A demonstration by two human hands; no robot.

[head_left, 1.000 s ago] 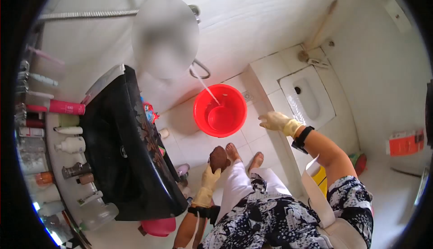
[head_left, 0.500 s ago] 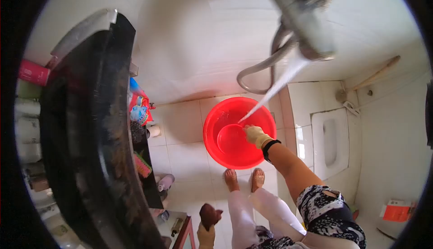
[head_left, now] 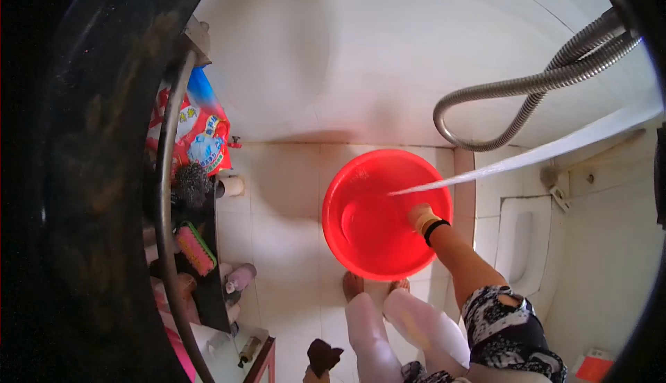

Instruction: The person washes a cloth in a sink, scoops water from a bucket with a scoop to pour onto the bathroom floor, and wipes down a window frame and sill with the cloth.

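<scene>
On your left, a pink-and-green brush (head_left: pixel 197 248) lay on the black shelf (head_left: pixel 220 298). Your left hand (head_left: pixel 316 377), mostly cut off by the lower edge, had closed fingers on a dark brown item (head_left: pixel 324 356). The red basin (head_left: pixel 441 182) stood on the tiled floor (head_left: pixel 284 244) before your feet (head_left: pixel 353 285), with a smaller red bowl (head_left: pixel 364 227) inside. Your right hand (head_left: pixel 420 216) was over the basin's right part, its finger spread and any hold impossible to tell. Water (head_left: pixel 527 151) streamed in from the right.
</scene>
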